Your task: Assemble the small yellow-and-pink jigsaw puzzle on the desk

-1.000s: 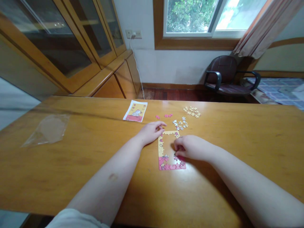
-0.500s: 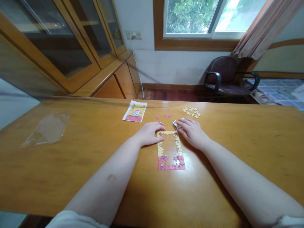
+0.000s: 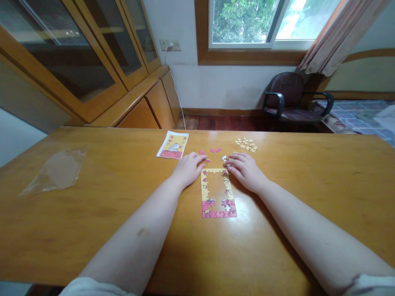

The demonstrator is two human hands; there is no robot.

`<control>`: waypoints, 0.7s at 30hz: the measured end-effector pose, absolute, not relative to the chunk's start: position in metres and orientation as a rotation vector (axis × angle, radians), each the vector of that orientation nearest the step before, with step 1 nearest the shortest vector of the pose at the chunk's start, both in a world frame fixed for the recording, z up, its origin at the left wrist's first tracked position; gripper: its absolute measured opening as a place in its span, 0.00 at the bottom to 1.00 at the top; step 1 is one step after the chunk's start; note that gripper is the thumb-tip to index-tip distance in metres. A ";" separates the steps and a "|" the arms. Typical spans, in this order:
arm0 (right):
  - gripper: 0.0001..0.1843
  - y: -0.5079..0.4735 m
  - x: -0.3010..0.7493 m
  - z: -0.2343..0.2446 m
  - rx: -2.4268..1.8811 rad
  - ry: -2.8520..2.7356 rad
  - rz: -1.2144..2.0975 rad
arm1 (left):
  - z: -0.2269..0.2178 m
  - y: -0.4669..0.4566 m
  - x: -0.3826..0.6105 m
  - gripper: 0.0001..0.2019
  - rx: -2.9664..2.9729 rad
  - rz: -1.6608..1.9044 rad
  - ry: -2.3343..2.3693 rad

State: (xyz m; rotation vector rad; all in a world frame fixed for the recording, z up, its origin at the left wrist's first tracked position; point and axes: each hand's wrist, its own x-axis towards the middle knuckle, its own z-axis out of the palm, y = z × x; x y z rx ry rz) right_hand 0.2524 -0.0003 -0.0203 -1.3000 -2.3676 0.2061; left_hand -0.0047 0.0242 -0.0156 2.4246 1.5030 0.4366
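Note:
A partly built jigsaw frame (image 3: pixel 217 192), yellow with a pink bottom band, lies on the wooden table (image 3: pixel 123 213). My left hand (image 3: pixel 187 168) rests flat at its top left corner, fingers stretched toward loose pink pieces (image 3: pixel 215 150). My right hand (image 3: pixel 246 170) lies at the frame's top right corner, its fingers spread over a small heap of white-and-yellow loose pieces (image 3: pixel 225 158). Whether a piece is under those fingers is hidden. A cluster of yellow pieces (image 3: pixel 247 144) sits further back.
A small reference picture card (image 3: pixel 173 150) lies left of the pieces. A crumpled clear plastic bag (image 3: pixel 55 170) is at the table's left. Beyond the table stand a wooden glass-door cabinet (image 3: pixel 101 61) and a dark office chair (image 3: pixel 290 100) under the window.
My right hand left the lower right side of the frame and moved up to the loose pieces by its top right corner. My left hand crept slightly forward. The view shifted a little.

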 end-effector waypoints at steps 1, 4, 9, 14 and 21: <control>0.19 0.000 0.252 -0.021 -1.294 -2.357 0.220 | -0.015 0.024 -0.004 0.17 2.442 0.399 1.516; 0.19 0.000 0.252 -0.021 -1.287 -2.326 0.263 | -0.013 0.023 -0.003 0.15 2.457 0.346 1.556; 0.18 -0.001 0.252 -0.021 -1.277 -2.251 0.275 | -0.012 0.023 -0.002 0.13 2.377 0.366 1.673; 0.18 -0.002 0.252 -0.019 -1.264 -2.194 0.266 | -0.014 0.026 -0.003 0.11 2.315 0.377 1.718; 0.16 -0.003 0.251 -0.017 -1.232 -2.194 0.293 | -0.017 0.028 -0.006 0.08 2.201 0.421 1.755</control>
